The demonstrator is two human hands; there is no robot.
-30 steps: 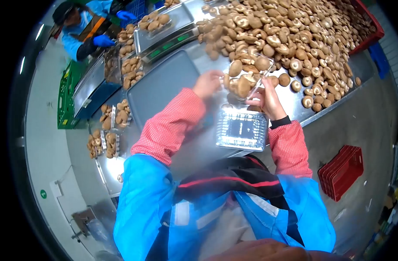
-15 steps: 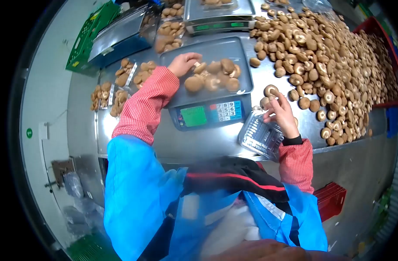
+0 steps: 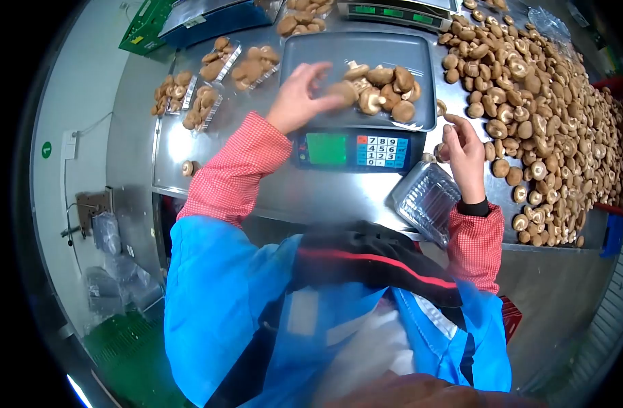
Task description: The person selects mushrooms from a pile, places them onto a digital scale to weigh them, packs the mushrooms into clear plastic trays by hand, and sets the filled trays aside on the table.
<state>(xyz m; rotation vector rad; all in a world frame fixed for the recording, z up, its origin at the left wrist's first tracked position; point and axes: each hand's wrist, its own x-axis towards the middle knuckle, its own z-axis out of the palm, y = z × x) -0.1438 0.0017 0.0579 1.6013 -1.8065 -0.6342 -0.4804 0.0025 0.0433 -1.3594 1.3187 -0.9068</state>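
Note:
My left hand is over the left side of the grey weighing tray, its thumb and fingers spread apart. Right beside the thumb is a blurred brown mushroom, at the edge of a heap of mushrooms on that tray. My right hand is just right of the tray, fingers bent with a gap between thumb and forefinger. One mushroom lies by its fingertips and another partly under the thumb. Below that hand rests a clear plastic punnet, tilted on the table edge.
A large pile of mushrooms covers the table's right side. Filled punnets stand at the left, near a lone mushroom. The scale's keypad faces me; a second scale is behind. A green crate sits far left.
The whole view has shifted, so the table appears farther right and higher. My left hand's fingers have spread wider beside the mushroom heap. My right hand has moved up along the tray's right edge.

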